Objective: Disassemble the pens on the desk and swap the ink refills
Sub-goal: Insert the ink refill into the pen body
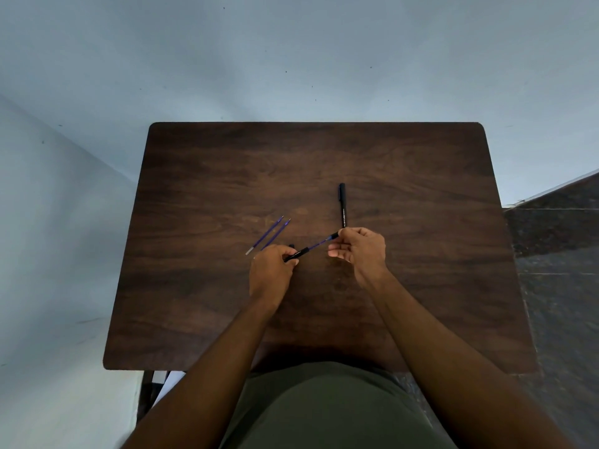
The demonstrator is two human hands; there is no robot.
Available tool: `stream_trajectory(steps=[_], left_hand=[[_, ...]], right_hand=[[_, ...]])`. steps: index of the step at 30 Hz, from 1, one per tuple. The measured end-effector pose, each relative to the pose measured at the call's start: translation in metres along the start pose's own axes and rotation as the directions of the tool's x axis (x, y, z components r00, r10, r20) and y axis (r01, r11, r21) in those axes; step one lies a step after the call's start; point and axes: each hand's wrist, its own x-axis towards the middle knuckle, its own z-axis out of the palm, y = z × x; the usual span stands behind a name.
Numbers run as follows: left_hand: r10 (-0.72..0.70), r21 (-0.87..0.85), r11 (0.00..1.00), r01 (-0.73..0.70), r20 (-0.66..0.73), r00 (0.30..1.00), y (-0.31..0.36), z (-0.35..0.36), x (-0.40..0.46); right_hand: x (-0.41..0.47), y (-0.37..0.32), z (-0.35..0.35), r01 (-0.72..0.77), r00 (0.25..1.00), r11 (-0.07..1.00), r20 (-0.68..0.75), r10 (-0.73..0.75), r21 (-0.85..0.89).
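Observation:
A black pen barrel (297, 254) is gripped by my left hand (270, 275) just above the dark wooden desk (227, 176). A blue refill (319, 244) sticks out of the barrel's right end. My right hand (359, 252) pinches the black tip piece (334, 235) at the refill's far end. Two loose blue refills (269, 235) lie side by side on the desk, left of my hands. A second black pen (342, 205), capped and whole, lies lengthwise just beyond my right hand.
The desk stands against a pale blue wall and floor. A dark tiled area (557, 247) lies to the right of the desk. A small black part (291, 246) shows beside my left thumb.

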Motion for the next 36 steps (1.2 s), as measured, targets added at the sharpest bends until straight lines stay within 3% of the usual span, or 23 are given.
stream_trajectory(steps=[36], left_hand=[[0.017,-0.005,1.0,-0.016,0.022,1.0,0.011,-0.004,-0.004]], right_hand=[[-0.002,0.006,0.004,-0.035,0.999,0.999,0.032,0.036,-0.024]])
